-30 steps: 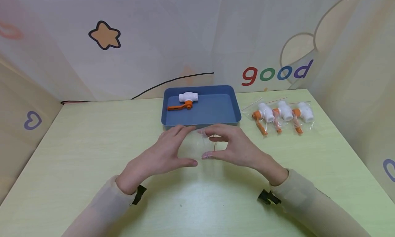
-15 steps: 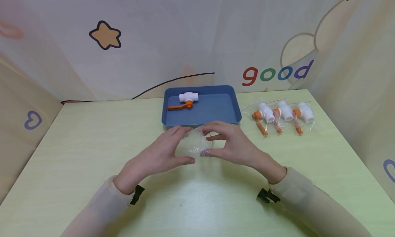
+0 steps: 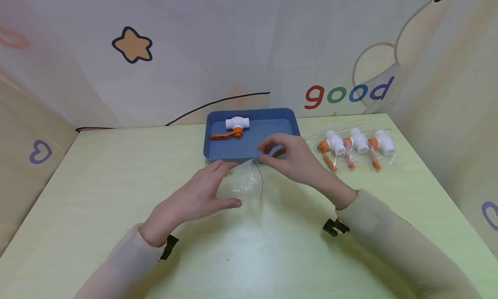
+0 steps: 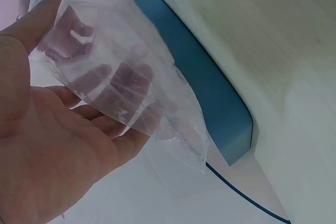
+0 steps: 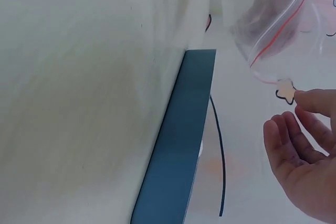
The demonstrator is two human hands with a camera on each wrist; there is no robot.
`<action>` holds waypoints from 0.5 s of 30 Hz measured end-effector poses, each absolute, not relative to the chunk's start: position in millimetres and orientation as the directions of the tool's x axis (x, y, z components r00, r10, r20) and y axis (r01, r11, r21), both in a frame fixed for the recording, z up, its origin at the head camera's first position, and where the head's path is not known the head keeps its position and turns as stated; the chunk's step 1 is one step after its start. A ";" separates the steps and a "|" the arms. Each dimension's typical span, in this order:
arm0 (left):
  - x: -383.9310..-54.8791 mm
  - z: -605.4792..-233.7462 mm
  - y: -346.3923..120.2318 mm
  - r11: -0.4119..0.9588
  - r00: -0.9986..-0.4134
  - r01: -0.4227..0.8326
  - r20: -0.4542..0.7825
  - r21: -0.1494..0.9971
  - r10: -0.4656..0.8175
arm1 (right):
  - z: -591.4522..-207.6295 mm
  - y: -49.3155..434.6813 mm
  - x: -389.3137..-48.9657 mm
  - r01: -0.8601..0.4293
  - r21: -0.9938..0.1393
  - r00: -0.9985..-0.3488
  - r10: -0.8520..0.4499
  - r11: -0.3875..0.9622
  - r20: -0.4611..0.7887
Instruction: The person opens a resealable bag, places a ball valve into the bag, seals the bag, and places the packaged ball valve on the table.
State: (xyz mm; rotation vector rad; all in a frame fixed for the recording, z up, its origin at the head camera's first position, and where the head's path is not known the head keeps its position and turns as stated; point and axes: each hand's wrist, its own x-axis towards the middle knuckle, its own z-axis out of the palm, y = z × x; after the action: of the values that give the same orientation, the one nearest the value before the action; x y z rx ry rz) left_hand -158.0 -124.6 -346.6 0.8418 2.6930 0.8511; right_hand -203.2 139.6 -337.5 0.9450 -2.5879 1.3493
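Observation:
A clear plastic zip bag (image 3: 246, 178) with a red line along its mouth hangs above the table, just in front of the blue tray (image 3: 253, 157). My left hand (image 3: 194, 195) holds the bag from its left side, fingers on the far side and thumb on the near side; some fingers show through the film in the left wrist view. Thumb and index fingertips of my right hand (image 3: 292, 158) come together at the bag's upper right corner and seem to pinch it. No part shows inside the bag. In the tray lies a white ball valve (image 3: 237, 122) with an orange handle.
Right of the tray, three bagged ball valves (image 3: 352, 145) with orange handles lie side by side on the pale table (image 3: 128, 169). Behind the table hangs a printed cloth (image 3: 218, 39), with more cloth along both sides.
My right hand has moved up and away from the bag's front edge to its upper corner, uncovering the red line. My left hand has shifted slightly left, still holding the bag.

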 end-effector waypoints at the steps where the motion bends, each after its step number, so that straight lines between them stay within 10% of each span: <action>1: -157.7 -346.6 -124.7 0.675 -0.821 0.454 -0.021 0.581 0.571 | -337.3 138.4 -206.7 -0.541 -0.717 -0.815 -0.487 0.439 0.316; 15: -153.8 -346.1 -123.0 0.680 -0.804 0.462 -0.056 0.570 0.593 | -339.9 119.4 -257.9 -0.487 -0.550 -0.808 -0.589 0.678 -0.010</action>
State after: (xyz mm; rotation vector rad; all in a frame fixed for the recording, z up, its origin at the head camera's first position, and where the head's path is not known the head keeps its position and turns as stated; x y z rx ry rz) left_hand -153.8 -123.0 -346.1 0.8479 2.6573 0.8059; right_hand -257.9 119.4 -339.9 0.9865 -3.0466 0.9079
